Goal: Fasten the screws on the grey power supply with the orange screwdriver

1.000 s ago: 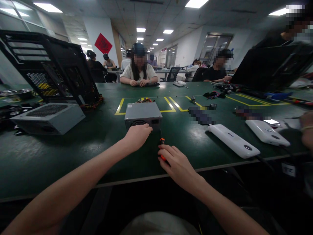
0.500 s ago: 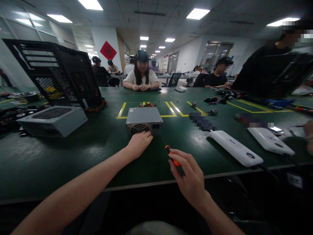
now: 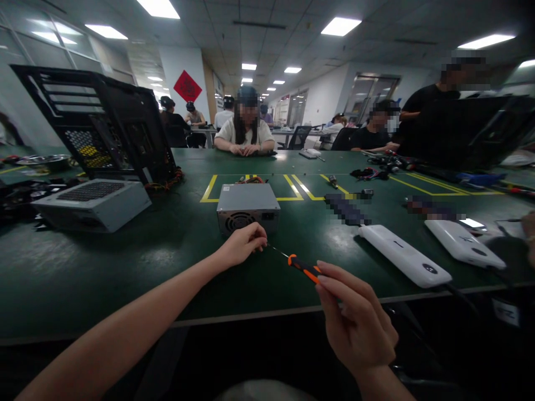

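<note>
A grey computer power supply (image 3: 249, 196) stands on the green table, its fan grille and power socket facing me. In front of it is my left hand (image 3: 243, 244), thumb and fingertips pinched together. Whatever lies in that pinch is too small to make out. My right hand (image 3: 360, 317) holds an orange and black screwdriver (image 3: 304, 268) by the end of its handle. The thin shaft points left, its tip at the fingertips of my left hand; whether they touch, I cannot tell.
At left stand a second power supply (image 3: 94, 203) and an open black computer case (image 3: 121, 128). To the right lie a white power bank-like device (image 3: 403, 253) and another white device (image 3: 463, 243). A person (image 3: 246, 131) sits across the table. Yellow tape (image 3: 296, 186) marks the surface.
My left hand has drawn away from the fan side and closed into a pinch. My right hand has moved right and toward me, turning the screwdriver flatter, its tip now by my left fingers.
</note>
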Demonstrator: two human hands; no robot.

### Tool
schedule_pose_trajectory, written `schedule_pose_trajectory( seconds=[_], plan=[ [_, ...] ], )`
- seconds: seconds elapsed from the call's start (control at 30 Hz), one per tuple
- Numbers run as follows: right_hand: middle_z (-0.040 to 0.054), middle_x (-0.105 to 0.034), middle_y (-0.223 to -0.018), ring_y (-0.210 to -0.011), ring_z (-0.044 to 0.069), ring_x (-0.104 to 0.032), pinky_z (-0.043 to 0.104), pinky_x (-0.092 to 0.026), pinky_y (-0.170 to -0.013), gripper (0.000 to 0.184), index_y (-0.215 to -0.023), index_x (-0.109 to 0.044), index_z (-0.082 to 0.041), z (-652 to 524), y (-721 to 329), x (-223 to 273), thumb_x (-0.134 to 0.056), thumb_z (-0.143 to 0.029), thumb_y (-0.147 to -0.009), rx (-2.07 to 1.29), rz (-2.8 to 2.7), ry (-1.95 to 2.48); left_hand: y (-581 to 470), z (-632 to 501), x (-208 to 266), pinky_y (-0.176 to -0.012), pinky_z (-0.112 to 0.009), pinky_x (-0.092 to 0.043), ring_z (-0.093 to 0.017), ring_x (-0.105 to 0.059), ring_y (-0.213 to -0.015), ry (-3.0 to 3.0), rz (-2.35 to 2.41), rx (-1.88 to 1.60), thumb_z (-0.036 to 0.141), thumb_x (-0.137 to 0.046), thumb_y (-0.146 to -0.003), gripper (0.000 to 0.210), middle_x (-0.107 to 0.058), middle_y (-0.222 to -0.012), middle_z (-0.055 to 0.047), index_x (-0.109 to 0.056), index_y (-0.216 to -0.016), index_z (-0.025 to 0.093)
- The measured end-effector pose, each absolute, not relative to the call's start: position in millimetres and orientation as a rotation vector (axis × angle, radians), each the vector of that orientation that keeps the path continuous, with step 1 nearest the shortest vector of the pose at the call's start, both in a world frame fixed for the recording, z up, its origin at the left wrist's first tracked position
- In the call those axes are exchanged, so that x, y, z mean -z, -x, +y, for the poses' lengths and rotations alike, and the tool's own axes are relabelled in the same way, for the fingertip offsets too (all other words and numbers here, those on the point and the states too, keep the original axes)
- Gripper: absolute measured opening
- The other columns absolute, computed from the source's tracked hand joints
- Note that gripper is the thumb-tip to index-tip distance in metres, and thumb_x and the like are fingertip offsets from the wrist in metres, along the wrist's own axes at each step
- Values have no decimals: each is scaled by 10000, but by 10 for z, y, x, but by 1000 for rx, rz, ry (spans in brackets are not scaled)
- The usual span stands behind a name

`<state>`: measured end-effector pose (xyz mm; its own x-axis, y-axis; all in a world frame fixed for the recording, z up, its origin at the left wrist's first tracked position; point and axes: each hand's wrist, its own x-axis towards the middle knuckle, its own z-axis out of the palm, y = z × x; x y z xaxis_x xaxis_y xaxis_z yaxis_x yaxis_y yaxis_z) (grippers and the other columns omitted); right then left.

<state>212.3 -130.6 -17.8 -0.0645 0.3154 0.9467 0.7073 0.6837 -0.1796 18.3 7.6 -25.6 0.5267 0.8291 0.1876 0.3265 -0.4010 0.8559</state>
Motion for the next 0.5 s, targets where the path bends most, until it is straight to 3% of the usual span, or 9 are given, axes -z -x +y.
schedule_pose_trajectory(
  seconds=[0.23, 0.5],
  plan=[
    [20, -653, -1047, -832, 158, -652, 262, -561, -620, 346, -1080, -567, -250, -1354, -2122, 216, -613, -109, -767, 525, -1572, 835, -174, 41, 146, -579, -184, -407, -71, -571, -675, -1470, 761, -799, 226, -615, -744, 156, -603, -762, -4, -527, -827, 127],
    [29, -648, -1053, -826, 165, -654, 272, -560, -652, 338, -1079, -568, -230, -1393, -2100, 257, -622, -121, -763, 580, -1611, 794, -126, 48, 136, -600, -166, -417, -51, -568, -665, -1273, 650, -769, 238, -671, -718, 188, -605, -773, 7, -552, -818, 133]
  ],
)
